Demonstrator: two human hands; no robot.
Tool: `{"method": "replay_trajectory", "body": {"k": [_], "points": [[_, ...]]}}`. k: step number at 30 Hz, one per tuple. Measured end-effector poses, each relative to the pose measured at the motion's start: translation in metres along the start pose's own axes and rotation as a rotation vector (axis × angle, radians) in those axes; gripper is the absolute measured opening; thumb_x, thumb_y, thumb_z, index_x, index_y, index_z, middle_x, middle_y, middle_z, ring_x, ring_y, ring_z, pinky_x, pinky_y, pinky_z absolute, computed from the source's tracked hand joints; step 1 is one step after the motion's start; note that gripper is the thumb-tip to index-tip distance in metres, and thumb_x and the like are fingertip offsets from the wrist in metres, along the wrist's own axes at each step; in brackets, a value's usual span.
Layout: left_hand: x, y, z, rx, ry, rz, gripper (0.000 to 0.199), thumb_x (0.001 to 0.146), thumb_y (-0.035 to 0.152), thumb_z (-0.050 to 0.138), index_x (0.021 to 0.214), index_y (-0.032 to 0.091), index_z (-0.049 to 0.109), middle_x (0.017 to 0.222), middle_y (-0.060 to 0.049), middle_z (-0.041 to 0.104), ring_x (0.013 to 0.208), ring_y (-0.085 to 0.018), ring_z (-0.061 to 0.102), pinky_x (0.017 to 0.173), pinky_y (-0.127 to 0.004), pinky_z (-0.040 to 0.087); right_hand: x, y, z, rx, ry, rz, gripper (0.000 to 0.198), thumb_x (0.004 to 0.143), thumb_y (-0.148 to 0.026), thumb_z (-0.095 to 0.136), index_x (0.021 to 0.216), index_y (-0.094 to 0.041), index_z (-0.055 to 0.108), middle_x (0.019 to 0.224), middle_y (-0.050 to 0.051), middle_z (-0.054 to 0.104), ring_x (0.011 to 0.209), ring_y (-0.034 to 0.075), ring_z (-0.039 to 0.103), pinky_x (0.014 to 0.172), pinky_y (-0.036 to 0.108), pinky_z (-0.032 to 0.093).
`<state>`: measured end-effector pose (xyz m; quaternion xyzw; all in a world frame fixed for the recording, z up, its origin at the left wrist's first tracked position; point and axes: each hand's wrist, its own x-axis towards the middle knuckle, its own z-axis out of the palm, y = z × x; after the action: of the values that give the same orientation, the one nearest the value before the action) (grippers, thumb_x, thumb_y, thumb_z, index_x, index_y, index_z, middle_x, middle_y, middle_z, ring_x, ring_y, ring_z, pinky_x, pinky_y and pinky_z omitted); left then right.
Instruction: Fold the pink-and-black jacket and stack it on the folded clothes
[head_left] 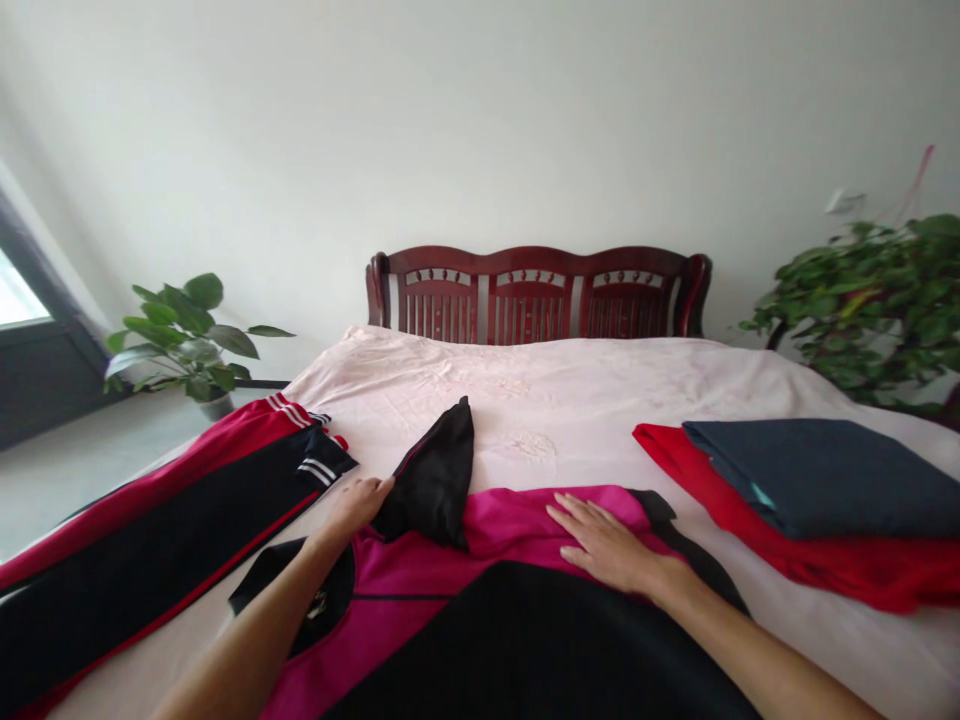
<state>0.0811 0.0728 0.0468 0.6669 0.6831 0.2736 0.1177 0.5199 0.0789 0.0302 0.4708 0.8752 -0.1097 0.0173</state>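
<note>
A magenta and black top (405, 562) lies spread in front of me, its dark collar opening and a small label on the left side. My left hand (360, 503) is closed on the edge of a black sleeve-like part (435, 485), which stands up in a pointed fold from the bed. With fingers stretched out, my right hand (604, 540) rests flat on the magenta fabric. A broad black section of the top fills the space between my forearms.
Red and navy striped clothing (172, 520) lies along the bed's left side. Folded dark blue cloth (832, 475) sits on red cloth (885, 575) at right. Behind the pale pink sheet (577, 385) rises a wooden headboard (532, 262). Potted plants (191, 335) flank the bed.
</note>
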Motion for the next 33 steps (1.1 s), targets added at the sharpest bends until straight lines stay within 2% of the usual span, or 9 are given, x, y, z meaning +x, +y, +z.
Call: {"method": "replay_trajectory", "body": {"k": [3, 6, 11, 14, 18, 21, 27, 30, 33], "points": [[0.008, 0.002, -0.001, -0.101, -0.057, -0.046, 0.014, 0.077, 0.035, 0.063, 0.071, 0.023, 0.065, 0.053, 0.0, 0.06, 0.069, -0.023, 0.066, 0.069, -0.031, 0.048, 0.0, -0.005, 0.002, -0.003, -0.002, 0.022, 0.067, 0.092, -0.042, 0.05, 0.155, -0.024, 0.033, 0.163, 0.012, 0.021, 0.151, 0.028, 0.018, 0.122, 0.051, 0.019], [0.013, 0.018, -0.002, -0.238, -0.084, -0.091, 0.026, 0.073, 0.044, 0.065, 0.064, 0.02, 0.061, 0.052, 0.0, 0.059, 0.061, -0.021, 0.063, 0.06, -0.029, 0.046, 0.001, -0.004, 0.005, 0.004, -0.005, 0.016, 0.068, 0.092, -0.04, 0.051, 0.155, -0.027, 0.032, 0.164, 0.01, 0.021, 0.151, 0.027, 0.02, 0.122, 0.05, 0.02], [0.001, 0.046, -0.02, -0.516, -0.135, -0.043, 0.048, 0.082, 0.056, 0.055, 0.107, 0.016, 0.065, 0.094, -0.005, 0.075, 0.085, -0.023, 0.069, 0.072, -0.031, 0.055, 0.002, 0.003, 0.008, 0.026, -0.001, 0.005, 0.068, 0.091, -0.041, 0.051, 0.155, -0.028, 0.032, 0.164, 0.009, 0.023, 0.15, 0.027, 0.021, 0.121, 0.051, 0.021], [-0.024, 0.044, -0.028, -0.78, -0.386, -0.124, 0.051, 0.078, 0.053, 0.068, 0.114, 0.017, 0.066, 0.105, -0.007, 0.076, 0.099, -0.025, 0.071, 0.086, -0.035, 0.057, 0.006, 0.006, 0.0, 0.078, -0.011, -0.004, 0.069, 0.085, -0.033, 0.056, 0.152, -0.027, 0.04, 0.162, 0.009, 0.03, 0.149, 0.029, 0.026, 0.12, 0.051, 0.025], [-0.056, 0.024, -0.026, -1.096, -0.705, -0.409, 0.048, 0.072, 0.048, 0.079, 0.109, 0.018, 0.07, 0.107, -0.008, 0.077, 0.112, -0.026, 0.068, 0.101, -0.038, 0.053, 0.029, -0.001, -0.023, 0.477, 0.09, 0.049, 0.049, 0.073, -0.023, 0.06, 0.122, -0.024, 0.07, 0.138, 0.009, 0.061, 0.133, 0.031, 0.051, 0.114, 0.046, 0.036], [-0.061, 0.015, -0.022, -1.185, -0.666, -0.469, 0.045, 0.074, 0.047, 0.078, 0.105, 0.016, 0.07, 0.106, -0.009, 0.077, 0.109, -0.026, 0.07, 0.103, -0.039, 0.052, 0.061, -0.021, -0.036, 0.701, 0.187, 0.141, 0.036, 0.075, -0.019, 0.057, 0.107, -0.02, 0.073, 0.119, 0.01, 0.071, 0.117, 0.028, 0.061, 0.105, 0.044, 0.044], [-0.054, 0.029, -0.018, -1.275, -0.526, -0.413, 0.041, 0.071, 0.032, 0.082, 0.107, 0.018, 0.069, 0.101, -0.006, 0.078, 0.094, -0.024, 0.074, 0.095, -0.036, 0.056, 0.133, -0.089, -0.031, 1.061, 0.222, 0.294, 0.032, 0.084, -0.02, 0.055, 0.115, -0.019, 0.065, 0.097, 0.007, 0.072, 0.086, 0.019, 0.067, 0.069, 0.028, 0.055], [-0.055, 0.032, -0.016, -1.271, -0.537, -0.335, 0.041, 0.074, 0.029, 0.079, 0.112, 0.02, 0.067, 0.103, -0.005, 0.078, 0.093, -0.023, 0.074, 0.092, -0.034, 0.057, 0.158, -0.122, -0.022, 1.241, 0.171, 0.347, 0.019, 0.087, -0.026, 0.061, 0.105, -0.019, 0.065, 0.086, 0.003, 0.069, 0.075, 0.016, 0.065, 0.062, 0.026, 0.053], [-0.055, 0.029, -0.015, -1.233, -0.539, -0.314, 0.041, 0.073, 0.03, 0.079, 0.112, 0.019, 0.067, 0.101, -0.006, 0.078, 0.091, -0.022, 0.074, 0.091, -0.034, 0.056, 0.174, -0.144, -0.017, 1.409, 0.112, 0.381, 0.024, 0.093, -0.037, 0.062, 0.104, -0.015, 0.064, 0.092, 0.003, 0.067, 0.075, 0.014, 0.064, 0.066, 0.029, 0.055]]}}
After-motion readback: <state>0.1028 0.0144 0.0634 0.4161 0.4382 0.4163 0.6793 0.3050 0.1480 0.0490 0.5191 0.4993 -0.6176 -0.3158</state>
